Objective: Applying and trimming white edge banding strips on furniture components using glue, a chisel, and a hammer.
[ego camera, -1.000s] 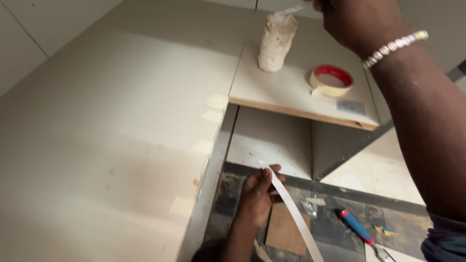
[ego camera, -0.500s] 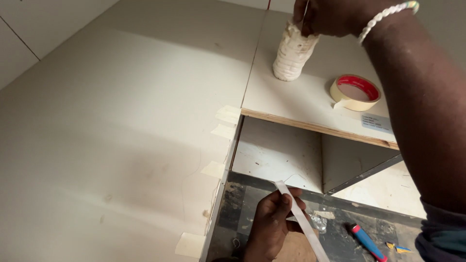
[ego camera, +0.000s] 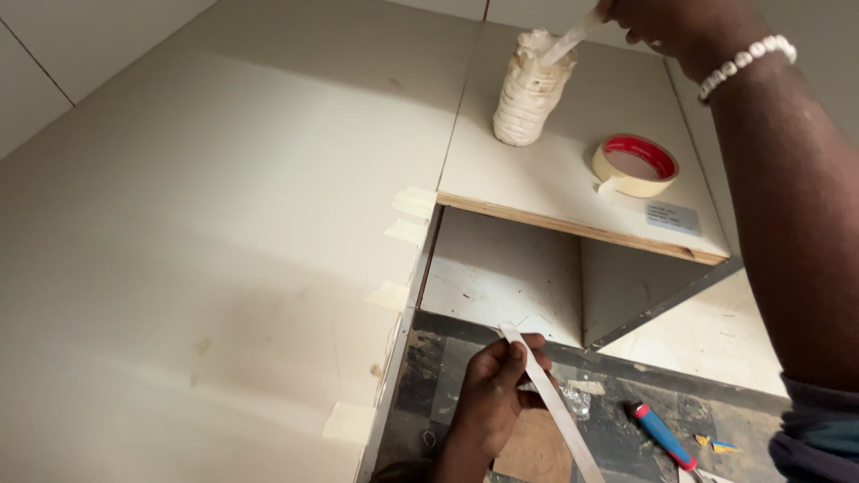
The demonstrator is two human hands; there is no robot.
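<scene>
Soft, even indoor light, faint shadows, slight blur at frame edges.

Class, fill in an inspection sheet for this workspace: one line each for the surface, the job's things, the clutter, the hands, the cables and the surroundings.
Surface: pale board with a raw wooden front edge, and a large pale panel beside it.
Job's things: glue-caked bottle with a stick in its mouth; thin pale strip.
Clutter: masking tape roll with a red core; blue-handled tool on the stained floor; tape tabs on the panel edge.
Hands: right hand holds the stick; left hand pinches the strip.
Cables: nothing seen.
Surroundings: open recess under the board.
</scene>
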